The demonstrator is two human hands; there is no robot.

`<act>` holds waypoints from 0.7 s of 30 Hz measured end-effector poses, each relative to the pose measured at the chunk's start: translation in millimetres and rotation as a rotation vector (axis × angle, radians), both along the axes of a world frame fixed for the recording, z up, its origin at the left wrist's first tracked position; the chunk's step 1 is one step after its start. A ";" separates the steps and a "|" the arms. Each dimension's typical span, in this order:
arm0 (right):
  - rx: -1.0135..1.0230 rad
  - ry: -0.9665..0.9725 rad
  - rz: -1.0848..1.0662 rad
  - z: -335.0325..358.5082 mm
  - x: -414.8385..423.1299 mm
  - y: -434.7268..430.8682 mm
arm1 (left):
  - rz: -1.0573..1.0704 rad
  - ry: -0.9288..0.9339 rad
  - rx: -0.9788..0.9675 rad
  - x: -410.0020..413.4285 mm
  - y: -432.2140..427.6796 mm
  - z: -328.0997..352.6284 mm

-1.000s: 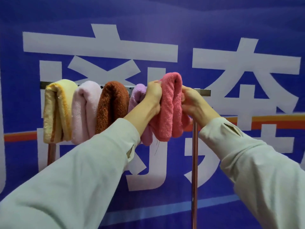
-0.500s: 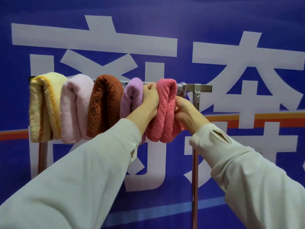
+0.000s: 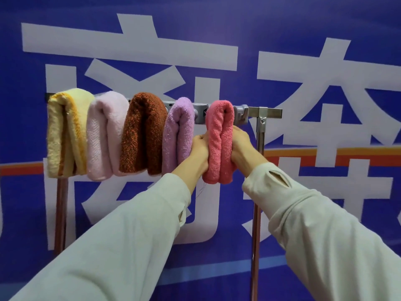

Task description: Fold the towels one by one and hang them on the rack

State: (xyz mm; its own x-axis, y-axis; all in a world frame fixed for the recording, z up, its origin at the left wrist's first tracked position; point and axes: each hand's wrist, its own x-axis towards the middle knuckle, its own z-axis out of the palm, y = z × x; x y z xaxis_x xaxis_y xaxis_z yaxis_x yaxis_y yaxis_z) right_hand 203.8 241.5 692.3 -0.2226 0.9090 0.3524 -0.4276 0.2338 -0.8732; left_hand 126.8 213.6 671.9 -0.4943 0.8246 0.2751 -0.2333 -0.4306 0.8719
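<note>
A folded coral-pink towel (image 3: 219,131) hangs over the metal rack bar (image 3: 270,112), rightmost of several towels. My left hand (image 3: 200,152) grips its left side and my right hand (image 3: 242,146) grips its right side, both at mid height. To its left hang a lilac towel (image 3: 179,135), a brown towel (image 3: 144,131), a pale pink towel (image 3: 104,135) and a yellow towel (image 3: 65,133), all folded over the bar.
The rack's right upright post (image 3: 257,213) stands just right of my right hand, its left post (image 3: 60,213) below the yellow towel. A blue banner (image 3: 325,29) with large white characters fills the background behind the rack.
The coral-pink towel has come down onto the bar and hangs longer. Both hands slid from its top down to its middle, and it now sits apart from the lilac towel.
</note>
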 end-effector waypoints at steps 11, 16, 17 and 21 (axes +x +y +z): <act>0.408 -0.192 -0.141 -58.1 11.0 -17.7 | 0.100 0.367 0.265 11.1 -22.0 -67.3; 0.367 -0.213 0.030 -66.8 19.1 -23.5 | 0.173 0.464 0.121 5.0 -32.9 -65.8; 0.379 -0.242 0.034 -68.9 20.0 -23.7 | 0.173 0.472 0.088 2.8 -33.3 -67.2; 0.340 -0.304 0.035 -76.6 20.7 -22.5 | 0.056 0.518 0.034 -0.6 -39.8 -73.8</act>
State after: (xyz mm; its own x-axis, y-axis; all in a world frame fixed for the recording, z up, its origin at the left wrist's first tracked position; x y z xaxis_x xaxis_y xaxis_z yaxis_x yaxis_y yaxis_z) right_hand 224.5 219.1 615.7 -0.3906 0.7433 0.5432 -0.1768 0.5185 -0.8366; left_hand 126.2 173.8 598.1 -0.3293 0.7875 0.5209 0.2488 -0.4598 0.8525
